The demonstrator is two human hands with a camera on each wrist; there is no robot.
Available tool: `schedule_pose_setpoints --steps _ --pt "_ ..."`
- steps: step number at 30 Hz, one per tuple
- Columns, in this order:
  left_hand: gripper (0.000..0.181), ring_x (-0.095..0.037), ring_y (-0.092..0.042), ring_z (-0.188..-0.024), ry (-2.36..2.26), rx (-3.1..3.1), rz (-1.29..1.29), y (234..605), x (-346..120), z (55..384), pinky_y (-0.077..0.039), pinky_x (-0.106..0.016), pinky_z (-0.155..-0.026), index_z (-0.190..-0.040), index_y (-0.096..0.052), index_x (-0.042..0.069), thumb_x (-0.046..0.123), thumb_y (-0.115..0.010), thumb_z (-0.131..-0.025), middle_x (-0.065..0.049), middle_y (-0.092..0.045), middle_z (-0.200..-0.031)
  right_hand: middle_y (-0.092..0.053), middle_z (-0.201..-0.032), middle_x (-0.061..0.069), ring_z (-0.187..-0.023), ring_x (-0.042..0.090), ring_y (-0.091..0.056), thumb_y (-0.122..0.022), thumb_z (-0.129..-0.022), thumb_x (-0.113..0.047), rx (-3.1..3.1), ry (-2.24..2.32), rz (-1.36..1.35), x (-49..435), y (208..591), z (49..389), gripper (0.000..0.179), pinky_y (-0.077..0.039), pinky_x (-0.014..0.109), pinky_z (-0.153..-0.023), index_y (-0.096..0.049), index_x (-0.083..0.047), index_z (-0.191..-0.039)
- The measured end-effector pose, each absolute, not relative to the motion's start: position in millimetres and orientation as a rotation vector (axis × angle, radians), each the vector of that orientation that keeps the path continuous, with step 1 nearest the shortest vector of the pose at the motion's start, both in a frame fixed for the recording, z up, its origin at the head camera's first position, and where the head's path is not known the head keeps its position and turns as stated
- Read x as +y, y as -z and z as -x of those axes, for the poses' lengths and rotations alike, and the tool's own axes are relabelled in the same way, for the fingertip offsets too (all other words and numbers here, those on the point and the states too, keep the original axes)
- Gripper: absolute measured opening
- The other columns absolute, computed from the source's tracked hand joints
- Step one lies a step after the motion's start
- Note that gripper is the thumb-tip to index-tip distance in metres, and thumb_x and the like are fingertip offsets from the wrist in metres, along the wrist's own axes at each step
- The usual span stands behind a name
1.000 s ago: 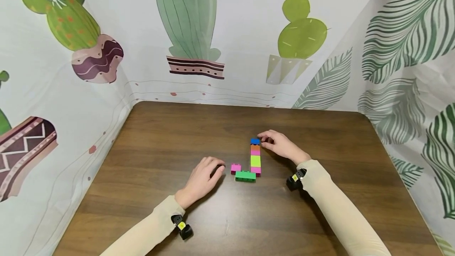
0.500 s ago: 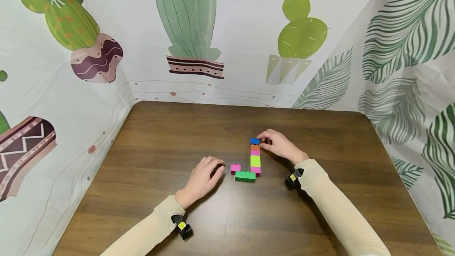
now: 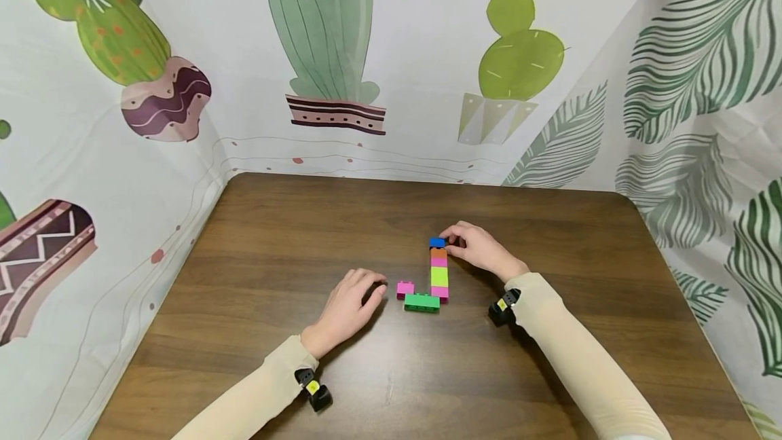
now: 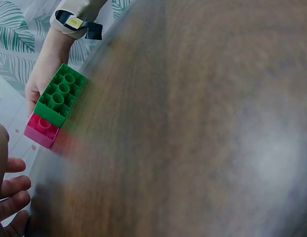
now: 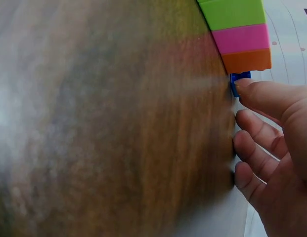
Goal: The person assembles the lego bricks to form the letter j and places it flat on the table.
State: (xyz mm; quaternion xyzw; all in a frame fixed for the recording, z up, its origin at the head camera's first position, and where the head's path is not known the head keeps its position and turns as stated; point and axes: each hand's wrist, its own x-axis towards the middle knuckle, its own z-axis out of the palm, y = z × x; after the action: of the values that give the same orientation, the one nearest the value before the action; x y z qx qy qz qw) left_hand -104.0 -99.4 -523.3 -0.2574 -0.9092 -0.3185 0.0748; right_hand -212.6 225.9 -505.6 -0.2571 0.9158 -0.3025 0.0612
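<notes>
On the wooden table, a blue toy building brick (image 3: pixel 436 242) sits at the far end of a row of bricks. My right hand (image 3: pixel 482 248) pinches it from the right, with thumb and forefinger at its side; the right wrist view shows the thumb on the blue brick (image 5: pixel 236 85). Nearer come an orange brick (image 3: pixel 438 254), a lime brick (image 3: pixel 439 277) and a pink brick (image 3: pixel 439 292). A green brick (image 3: pixel 421 303) lies crosswise at the near end, beside a small pink brick (image 3: pixel 405 289). To their left, my left hand (image 3: pixel 348 304) rests on the table with relaxed fingers, holding nothing.
The brown table (image 3: pixel 293 223) has a rounded far edge. Behind it and along both sides hangs a cloth (image 3: pixel 421 73) printed with cacti and leaves. Both wrists carry small black cameras.
My right hand has shifted slightly left, its fingers closing in on the blue brick. That brick has edged a little to the left. The left hand and other bricks have stayed put.
</notes>
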Motion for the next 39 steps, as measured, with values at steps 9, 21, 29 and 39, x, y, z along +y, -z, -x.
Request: schedule_pose_setpoints --steps 9,21,29,39 --pt "0.022 -0.021 -0.062 -0.103 0.948 -2.725 0.771 523.6 -99.2 104.4 -0.053 -0.041 -0.088 -0.119 -0.073 0.012 0.025 -0.060 -0.106 -0.002 -0.071 -0.113 -0.065 -0.102 0.006 -0.087 0.020 -0.059 -0.075 -0.096 -0.011 2.779 0.901 0.778 226.9 506.2 212.7 0.026 -0.051 0.038 -0.081 -0.071 -0.006 -0.121" --pt "0.021 -0.021 -0.061 -0.102 0.937 -2.716 0.777 522.9 -98.6 105.5 -0.053 -0.040 -0.087 -0.119 -0.073 0.013 0.024 -0.060 -0.105 -0.002 -0.071 -0.113 -0.064 -0.100 0.006 -0.086 0.020 -0.059 -0.076 -0.095 -0.010 2.789 0.900 0.766 227.1 505.3 213.0 0.025 -0.051 0.038 -0.080 -0.071 -0.005 -0.119" --pt "0.021 -0.022 -0.061 -0.101 0.932 -2.721 0.773 522.4 -98.0 105.3 -0.053 -0.041 -0.087 -0.119 -0.073 0.013 0.022 -0.060 -0.106 -0.002 -0.072 -0.113 -0.063 -0.098 0.005 -0.085 0.019 -0.057 -0.075 -0.095 -0.010 2.789 0.888 0.753 226.8 505.8 213.5 0.026 -0.050 0.037 -0.079 -0.070 -0.005 -0.121" --pt "0.021 -0.022 -0.062 -0.102 0.944 -2.726 0.771 521.3 -97.4 103.9 -0.053 -0.041 -0.088 -0.119 -0.074 0.012 0.022 -0.060 -0.105 -0.003 -0.072 -0.113 -0.062 -0.096 0.005 -0.085 0.020 -0.057 -0.076 -0.095 -0.011 2.784 0.919 0.739 228.9 507.2 210.2 0.029 -0.049 0.037 -0.079 -0.070 -0.004 -0.123"
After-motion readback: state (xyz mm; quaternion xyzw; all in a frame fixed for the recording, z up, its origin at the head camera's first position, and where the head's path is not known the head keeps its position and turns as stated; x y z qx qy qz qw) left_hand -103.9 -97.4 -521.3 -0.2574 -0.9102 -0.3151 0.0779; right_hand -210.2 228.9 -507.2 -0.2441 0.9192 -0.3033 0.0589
